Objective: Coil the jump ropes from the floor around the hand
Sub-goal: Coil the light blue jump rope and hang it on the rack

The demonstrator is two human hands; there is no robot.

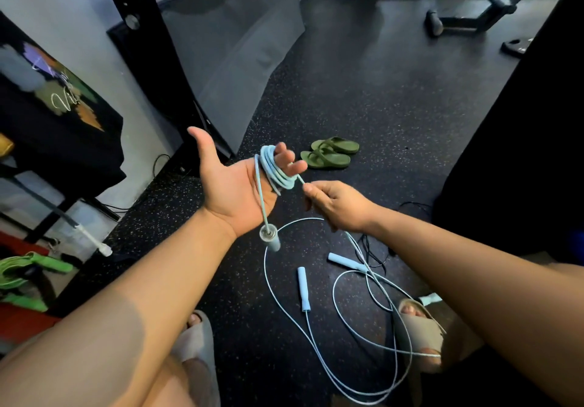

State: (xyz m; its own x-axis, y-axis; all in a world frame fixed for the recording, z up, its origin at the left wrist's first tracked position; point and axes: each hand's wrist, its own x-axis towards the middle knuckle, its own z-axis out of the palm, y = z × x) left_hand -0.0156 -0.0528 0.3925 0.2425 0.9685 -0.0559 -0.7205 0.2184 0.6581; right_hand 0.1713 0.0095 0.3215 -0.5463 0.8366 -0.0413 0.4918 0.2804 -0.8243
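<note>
The left hand (232, 185) was held palm up and open, thumb spread wide, with several turns of the light blue jump rope (278, 172) wound around its fingers. One rope handle (269, 238) hung from the coil just below the heel of the palm. The right hand (339, 205), close beside the coil, pinched the rope between thumb and curled fingers, and the cord ran from there down to the speckled black floor (363, 106), where it lay in loose loops. Two more blue handles (302, 289) lay among those loops. A pair of green flip-flops (328, 155) sat farther off on the floor.
</note>
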